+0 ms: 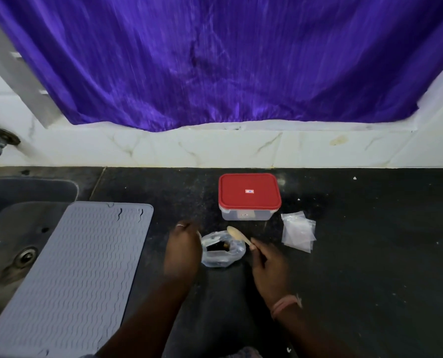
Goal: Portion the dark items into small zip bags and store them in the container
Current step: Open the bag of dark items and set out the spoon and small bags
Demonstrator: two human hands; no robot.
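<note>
Scooping: right hand [268,264] grips pale wooden spoon [239,235] over crumpled clear plastic bag [221,250] of dark items [215,248].
Left hand [185,248]: touches bag edge; grip unclear.
Next: fetching 1 small clear zip bag [297,232]; red-lidded clear plastic container [249,196] closed.

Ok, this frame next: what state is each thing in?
container: red lid on
clear bag: mouth open, dark items inside
wooden spoon: held over the bag, bowl looks bare
small zip bags: stacked, look unfilled
left hand: at the bag's rim
right hand: grips the spoon

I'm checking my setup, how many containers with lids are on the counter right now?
1. The container with its red lid on stands at the back of the counter, behind the open plastic bag and left of the zip bags.
</note>
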